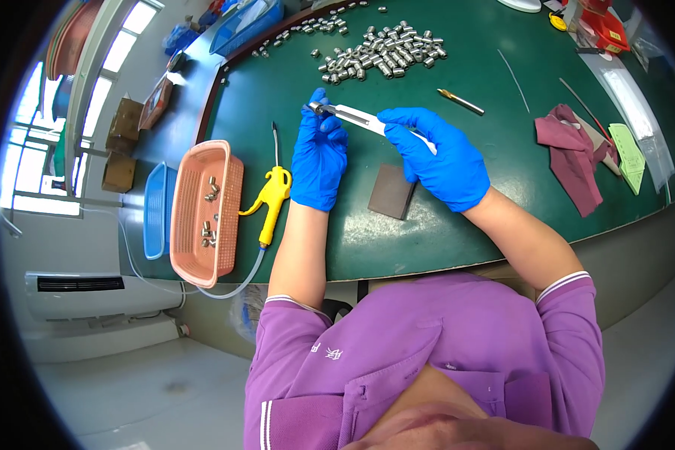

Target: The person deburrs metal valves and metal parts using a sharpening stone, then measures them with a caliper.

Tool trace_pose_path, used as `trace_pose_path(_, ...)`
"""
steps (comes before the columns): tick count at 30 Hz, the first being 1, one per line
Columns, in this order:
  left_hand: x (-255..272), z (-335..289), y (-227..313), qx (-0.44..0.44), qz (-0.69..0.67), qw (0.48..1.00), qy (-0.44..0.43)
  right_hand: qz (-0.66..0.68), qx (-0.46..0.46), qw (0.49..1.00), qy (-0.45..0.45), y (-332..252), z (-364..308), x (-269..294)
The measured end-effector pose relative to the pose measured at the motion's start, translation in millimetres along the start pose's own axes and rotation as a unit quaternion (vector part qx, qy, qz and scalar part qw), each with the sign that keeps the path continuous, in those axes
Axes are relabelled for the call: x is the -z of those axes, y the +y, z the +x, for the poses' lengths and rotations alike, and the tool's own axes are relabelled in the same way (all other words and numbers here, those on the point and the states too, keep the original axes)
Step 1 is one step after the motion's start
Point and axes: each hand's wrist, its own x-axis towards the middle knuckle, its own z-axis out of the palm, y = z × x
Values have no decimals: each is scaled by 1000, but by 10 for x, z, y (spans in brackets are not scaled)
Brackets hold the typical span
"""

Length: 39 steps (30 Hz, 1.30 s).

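My left hand [319, 169], in a blue glove, pinches a small shiny metal sleeve [316, 109] between its fingertips above the green table. From the right, my right hand [444, 161], gloved alike, grips a slim white-handled tool [361, 118]. Its narrow metal tip reaches the sleeve; whether it enters the bore is too small to tell. Just below the right hand's fingers lies a dark brown rectangular block [388, 193]. Beyond both hands many similar metal sleeves [390, 52] are heaped on the table.
Left of my left arm lies a yellow air blow gun [274, 199] with a hose. Beside it stand a pink basket [236, 202] holding several metal parts and a blue basket [154, 225]. To the right are a drill-like bit [461, 102], a maroon cloth [570, 161] and green paper [627, 154].
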Motion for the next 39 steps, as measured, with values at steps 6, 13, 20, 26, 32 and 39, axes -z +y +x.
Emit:
trace_pose_path(6, 68, 26, 40, -5, -49, 999, 0, -41, 49, 996, 63, -19, 0, 31)
trace_pose_path(13, 30, 20, 20, -31, 18, 999, 1, -39, 54, 994, 81, 2, 9, 34)
trace_pose_path(20, 39, 19, 40, -45, 38, 998, 26, -43, 88, 992, 85, 6, 3, 44)
trace_pose_path(26, -11, 17, 65, -46, 53, 998, 5, -46, 98, 993, 55, 1, -19, 25)
trace_pose_path(32, -30, -5, 65, -31, 32, 998, -43, -93, 135, 986, 37, 49, -27, 41)
trace_pose_path(39, 8, -1, 57, -38, 27, 999, -18, -160, 184, 970, 15, 20, -48, 41)
